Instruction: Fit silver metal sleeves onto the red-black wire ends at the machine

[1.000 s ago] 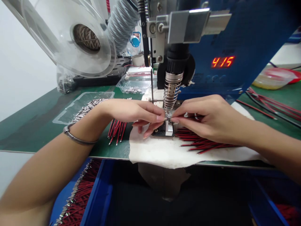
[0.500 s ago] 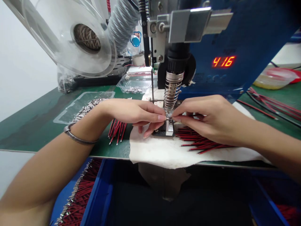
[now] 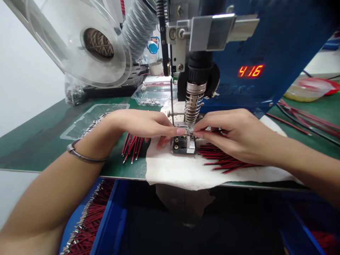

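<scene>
My left hand (image 3: 148, 124) reaches in from the left with its thumb and fingers brought together at the small metal fixture (image 3: 190, 146) under the machine's spring-loaded head (image 3: 193, 106). Opposite it, my right hand (image 3: 233, 134) pinches thumb and forefinger at the same spot. A tiny silvery bit shows between the two sets of fingertips; its kind is too small to tell. Beneath my right hand, a bundle of red and black wires (image 3: 223, 159) lies on a white cloth (image 3: 172, 171). More red and black wires (image 3: 132, 146) lie below my left wrist.
A blue machine (image 3: 239, 46) with a lit red display (image 3: 251, 71) stands behind. A clear tray (image 3: 71, 130) of small metal parts is at left, a clear box (image 3: 152, 92) farther back. A fume hood (image 3: 55, 42) hangs upper left. Blue bins (image 3: 110, 223) sit below the table edge.
My left hand has shifted slightly left, its lower fingers drawing back and uncovering more of the black fixture base. My right hand stays almost in place at the fixture.
</scene>
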`<action>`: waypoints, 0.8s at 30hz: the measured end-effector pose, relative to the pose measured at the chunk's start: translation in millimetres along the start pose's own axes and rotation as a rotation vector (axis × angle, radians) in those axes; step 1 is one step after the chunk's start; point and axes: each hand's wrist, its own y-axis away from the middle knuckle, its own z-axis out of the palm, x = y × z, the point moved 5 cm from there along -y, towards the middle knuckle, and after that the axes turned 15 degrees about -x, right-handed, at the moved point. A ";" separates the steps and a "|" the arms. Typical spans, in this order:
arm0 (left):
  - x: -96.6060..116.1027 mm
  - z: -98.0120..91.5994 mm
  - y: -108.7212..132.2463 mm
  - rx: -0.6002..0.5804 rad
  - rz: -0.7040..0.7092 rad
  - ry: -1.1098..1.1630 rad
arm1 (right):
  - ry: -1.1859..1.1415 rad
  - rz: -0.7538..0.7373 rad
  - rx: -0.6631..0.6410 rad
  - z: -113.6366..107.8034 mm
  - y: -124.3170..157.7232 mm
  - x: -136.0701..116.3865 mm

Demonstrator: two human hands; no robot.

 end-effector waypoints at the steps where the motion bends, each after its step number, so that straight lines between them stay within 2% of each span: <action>1: -1.5 -1.6 0.6 0.027 -0.025 -0.022 | 0.004 -0.004 -0.002 0.2 0.1 0.1; 7: -12.7 -14.5 6.0 0.258 -0.179 -0.202 | 0.037 -0.037 0.017 0.2 1.7 0.7; 9: -12.9 -19.3 8.2 0.348 -0.133 -0.253 | 0.049 -0.045 0.018 -0.2 2.0 0.4; 12: -8.7 -23.1 10.4 0.444 0.015 -0.303 | 0.065 -0.062 0.020 -0.9 2.3 -0.7; 19: -4.9 -23.5 9.2 0.522 0.023 -0.415 | 0.085 -0.064 0.028 -0.6 1.9 0.1; 24: -4.0 -23.0 8.2 0.530 0.047 -0.459 | 0.091 -0.083 0.033 -1.0 1.7 -0.8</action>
